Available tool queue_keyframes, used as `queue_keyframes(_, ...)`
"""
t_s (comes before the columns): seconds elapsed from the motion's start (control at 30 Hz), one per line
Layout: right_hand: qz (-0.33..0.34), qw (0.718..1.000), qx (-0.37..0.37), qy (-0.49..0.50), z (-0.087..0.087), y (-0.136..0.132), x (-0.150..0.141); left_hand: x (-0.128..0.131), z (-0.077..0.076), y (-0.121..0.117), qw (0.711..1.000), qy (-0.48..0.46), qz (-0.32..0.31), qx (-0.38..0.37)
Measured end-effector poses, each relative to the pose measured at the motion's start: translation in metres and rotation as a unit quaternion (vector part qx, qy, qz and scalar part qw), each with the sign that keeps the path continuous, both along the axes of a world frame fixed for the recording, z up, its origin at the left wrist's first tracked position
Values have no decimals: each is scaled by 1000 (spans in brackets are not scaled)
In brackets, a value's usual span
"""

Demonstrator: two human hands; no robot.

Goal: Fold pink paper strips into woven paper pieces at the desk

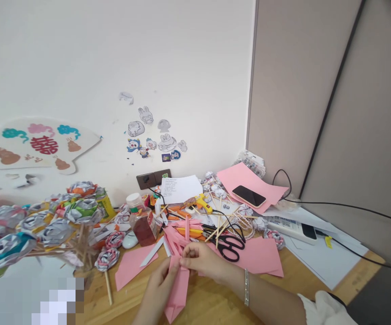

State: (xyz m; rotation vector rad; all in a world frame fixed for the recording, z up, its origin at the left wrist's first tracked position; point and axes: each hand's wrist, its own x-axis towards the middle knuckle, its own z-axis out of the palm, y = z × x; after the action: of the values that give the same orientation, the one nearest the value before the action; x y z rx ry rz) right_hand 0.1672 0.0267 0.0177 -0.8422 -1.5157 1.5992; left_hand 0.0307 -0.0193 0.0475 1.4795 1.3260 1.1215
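Observation:
Low in the middle of the head view, both my hands pinch a folded pink paper piece (177, 291) over the wooden table (212, 302). My left hand (157, 289) holds its left side with fingers closed on it. My right hand (204, 262), with a bracelet on the wrist, grips the top of the fold. Just behind lie several narrow pink paper strips (177, 237) and a flat pink sheet (132, 264).
Black-handled scissors (231, 247), wooden sticks, a yellow glue gun (202, 201), a glue bottle (144, 223) and pink sheets (263, 255) crowd the table. A phone (248, 196) lies on pink paper at the back. Paper roses (56, 221) fill the left. Cables run right.

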Motion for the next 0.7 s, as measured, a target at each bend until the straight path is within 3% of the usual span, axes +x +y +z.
queue_keyframes(0.17, -10, 998, -35, 48, -3, 1, -2, 0, -1, 2, 999, 15, -30, 6)
queue_keyframes(0.33, 46, 987, -122, 95, 2, 1, 2, -2, -2, 5, 999, 26, -19, 12)
queue_keyframes(0.53, 12, 998, -40, 37, 3, 4, 5, -2, 0, 4, 999, 36, 20, 13)
queue_keyframes(0.7, -21, 998, -46, 22, 5, 1, 3, -3, -3, 6, 999, 43, 22, -5)
